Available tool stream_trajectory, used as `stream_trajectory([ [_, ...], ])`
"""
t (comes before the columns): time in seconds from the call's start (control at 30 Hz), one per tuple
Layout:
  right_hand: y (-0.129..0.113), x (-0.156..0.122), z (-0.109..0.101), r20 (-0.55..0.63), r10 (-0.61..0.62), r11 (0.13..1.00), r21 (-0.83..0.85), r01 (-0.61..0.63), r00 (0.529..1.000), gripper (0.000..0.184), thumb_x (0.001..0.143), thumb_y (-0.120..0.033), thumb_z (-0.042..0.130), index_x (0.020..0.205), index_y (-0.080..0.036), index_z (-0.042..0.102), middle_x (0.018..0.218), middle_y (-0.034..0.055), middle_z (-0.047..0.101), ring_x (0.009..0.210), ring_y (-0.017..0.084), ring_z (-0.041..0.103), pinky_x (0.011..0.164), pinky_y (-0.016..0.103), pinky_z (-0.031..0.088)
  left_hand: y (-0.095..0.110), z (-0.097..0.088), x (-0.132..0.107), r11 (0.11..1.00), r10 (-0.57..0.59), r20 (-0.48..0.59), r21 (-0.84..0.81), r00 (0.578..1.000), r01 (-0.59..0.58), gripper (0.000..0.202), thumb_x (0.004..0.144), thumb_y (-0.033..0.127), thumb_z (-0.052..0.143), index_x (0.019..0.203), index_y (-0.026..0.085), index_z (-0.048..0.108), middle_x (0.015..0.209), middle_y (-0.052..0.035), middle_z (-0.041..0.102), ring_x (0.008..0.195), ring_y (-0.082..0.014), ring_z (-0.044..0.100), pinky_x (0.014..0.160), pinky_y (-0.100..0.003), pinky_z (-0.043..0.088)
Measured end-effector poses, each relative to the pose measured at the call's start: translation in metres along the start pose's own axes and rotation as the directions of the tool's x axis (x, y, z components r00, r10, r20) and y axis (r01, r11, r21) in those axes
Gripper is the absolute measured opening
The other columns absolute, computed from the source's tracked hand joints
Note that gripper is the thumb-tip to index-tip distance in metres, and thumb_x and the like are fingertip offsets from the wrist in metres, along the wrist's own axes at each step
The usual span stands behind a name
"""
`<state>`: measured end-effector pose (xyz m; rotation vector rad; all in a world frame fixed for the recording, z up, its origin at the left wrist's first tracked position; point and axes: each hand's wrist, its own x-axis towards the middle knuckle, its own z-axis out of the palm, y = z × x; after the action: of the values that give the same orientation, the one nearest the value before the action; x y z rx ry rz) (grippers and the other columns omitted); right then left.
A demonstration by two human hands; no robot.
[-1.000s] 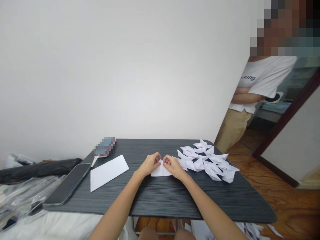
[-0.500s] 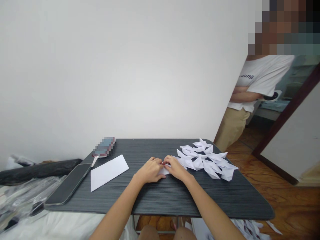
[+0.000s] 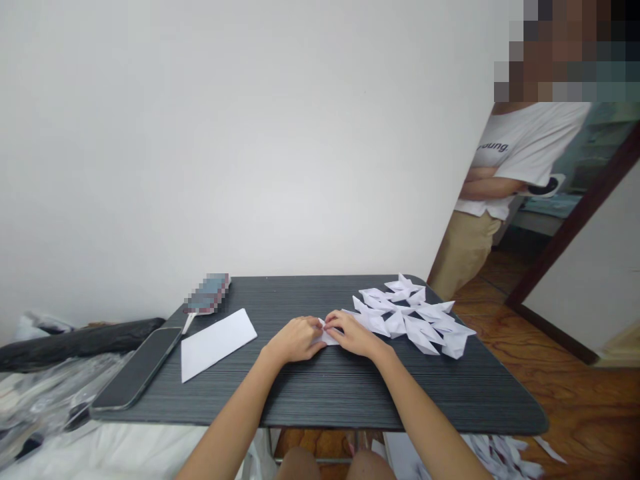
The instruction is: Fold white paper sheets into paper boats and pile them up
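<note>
Between my hands, on the dark table (image 3: 320, 393), lies a small piece of white paper (image 3: 328, 339), partly covered by my fingers. My left hand (image 3: 296, 339) grips its left side, thumb low and fingers curled over the top. My right hand (image 3: 351, 331) pinches its upper right part with the fingertips. Just right of my right hand spreads a group of several folded white paper boats (image 3: 425, 333), some overlapping. Left of my left hand rests a flat stack of white paper (image 3: 219, 345).
A smartphone (image 3: 137, 370) lies at the table's left edge, with a blurred handheld device (image 3: 207, 295) behind it. A white wall (image 3: 300, 147) rises behind. At the right stands a person in a white shirt (image 3: 530, 143). Paper scraps (image 3: 500, 457) lie below the table's right side.
My fingertips have shifted slightly on the small paper, and a bit more of it shows between my hands. The boats, paper stack and phone stay put.
</note>
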<state>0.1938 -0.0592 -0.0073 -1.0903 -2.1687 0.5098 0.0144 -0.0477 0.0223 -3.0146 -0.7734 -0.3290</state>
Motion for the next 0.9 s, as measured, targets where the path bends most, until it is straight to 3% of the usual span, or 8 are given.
stream_trajectory([
  [0.13,-0.006,-0.003,-0.004,0.052,-0.047,0.999,0.003,0.047,0.998,0.02,0.073,-0.023,0.05,0.091,-0.022,0.06,0.097,0.0043,0.05,0.093,0.016,0.045,0.085,0.03,0.034,-0.003,0.0,-0.001,0.999,0.005,-0.019,-0.05,1.0,-0.006,0.031,0.081,0.028,0.033,0.091,0.014,0.059,0.097,-0.0094,0.056,0.089,-0.0176,0.053,0.08,-0.028,0.039],
  [0.3,-0.013,-0.004,-0.006,0.097,-0.02,1.0,0.016,0.018,0.995,0.023,0.07,-0.026,0.054,0.093,-0.023,0.059,0.098,0.0037,0.049,0.095,0.017,0.044,0.086,0.029,0.034,-0.006,-0.001,-0.003,0.998,-0.009,-0.021,-0.058,1.0,0.008,0.028,0.079,0.028,0.037,0.093,0.016,0.059,0.101,-0.0084,0.055,0.09,-0.0177,0.052,0.08,-0.028,0.038],
  [0.9,-0.01,0.002,0.008,-0.013,-0.037,0.994,-0.099,0.036,0.999,0.015,0.075,-0.022,0.047,0.081,-0.018,0.06,0.086,0.0044,0.057,0.085,0.016,0.049,0.078,0.029,0.037,-0.012,0.009,-0.003,0.983,-0.115,-0.058,-0.152,0.992,0.105,0.03,0.081,0.026,0.033,0.088,0.017,0.061,0.094,-0.005,0.057,0.085,-0.0141,0.054,0.078,-0.024,0.039],
])
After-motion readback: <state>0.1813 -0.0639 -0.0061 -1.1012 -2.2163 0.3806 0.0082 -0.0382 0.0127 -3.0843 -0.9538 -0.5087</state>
